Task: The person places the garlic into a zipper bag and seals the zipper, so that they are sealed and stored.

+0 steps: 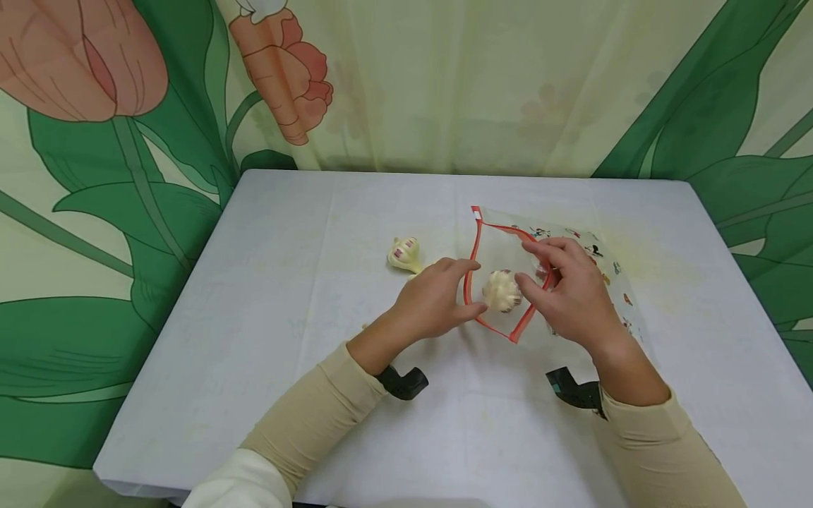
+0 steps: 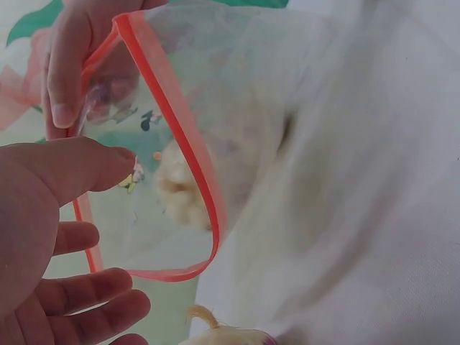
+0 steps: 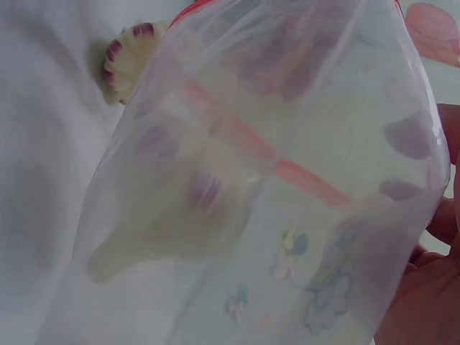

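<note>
A clear plastic bag with a red rim [image 1: 475,243] is held up with its mouth gaping toward the left. My right hand [image 1: 574,300] grips its far side near the rim; printed figures show on the film. Inside lies a garlic bulb [image 1: 502,291], visible through the plastic in the left wrist view [image 2: 180,183] and the right wrist view [image 3: 198,198]. My left hand [image 1: 435,300] is at the mouth's left edge, thumb and fingers spread, gripping nothing; whether it touches the rim cannot be told.
A second garlic bulb [image 1: 404,254] lies on the white-covered table [image 1: 254,282], beyond my left hand. Small pale bits beside that hand and its forearm are mostly hidden. Behind the table hangs a curtain [image 1: 444,85] printed with flowers and leaves.
</note>
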`<act>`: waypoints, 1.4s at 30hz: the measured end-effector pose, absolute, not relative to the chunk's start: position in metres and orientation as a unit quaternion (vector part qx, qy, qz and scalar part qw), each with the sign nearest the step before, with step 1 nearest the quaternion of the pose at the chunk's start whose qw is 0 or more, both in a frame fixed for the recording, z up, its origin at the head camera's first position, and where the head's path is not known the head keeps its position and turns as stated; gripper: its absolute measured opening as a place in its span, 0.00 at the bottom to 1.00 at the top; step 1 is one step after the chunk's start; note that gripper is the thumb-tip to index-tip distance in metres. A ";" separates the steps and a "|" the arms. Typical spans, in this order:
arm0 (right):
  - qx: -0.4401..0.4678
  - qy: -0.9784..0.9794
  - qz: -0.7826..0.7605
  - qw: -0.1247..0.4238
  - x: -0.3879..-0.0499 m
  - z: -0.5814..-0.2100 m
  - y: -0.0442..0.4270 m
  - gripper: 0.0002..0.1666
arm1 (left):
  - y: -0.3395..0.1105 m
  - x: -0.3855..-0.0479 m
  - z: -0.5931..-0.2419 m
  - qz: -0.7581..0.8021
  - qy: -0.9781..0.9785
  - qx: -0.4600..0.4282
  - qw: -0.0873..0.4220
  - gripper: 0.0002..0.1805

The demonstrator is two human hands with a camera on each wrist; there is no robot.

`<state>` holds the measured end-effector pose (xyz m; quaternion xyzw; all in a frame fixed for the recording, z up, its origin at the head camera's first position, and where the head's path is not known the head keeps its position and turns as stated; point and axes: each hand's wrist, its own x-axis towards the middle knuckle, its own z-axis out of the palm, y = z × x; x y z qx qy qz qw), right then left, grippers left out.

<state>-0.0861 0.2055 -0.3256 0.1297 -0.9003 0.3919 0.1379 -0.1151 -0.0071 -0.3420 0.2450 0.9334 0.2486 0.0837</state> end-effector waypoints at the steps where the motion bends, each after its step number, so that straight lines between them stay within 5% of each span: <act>1: 0.130 -0.900 0.393 0.138 -0.086 -0.326 0.206 0.25 | -0.007 -0.115 -0.342 0.250 0.933 0.245 0.084 0.34; 22: 0.126 -0.901 0.392 0.135 -0.085 -0.327 0.207 0.25 | -0.014 -0.110 -0.341 0.263 0.929 0.240 0.097 0.33; 42: 0.120 -0.899 0.403 0.122 -0.085 -0.327 0.205 0.26 | -0.065 -0.095 -0.343 0.308 0.923 0.219 0.072 0.32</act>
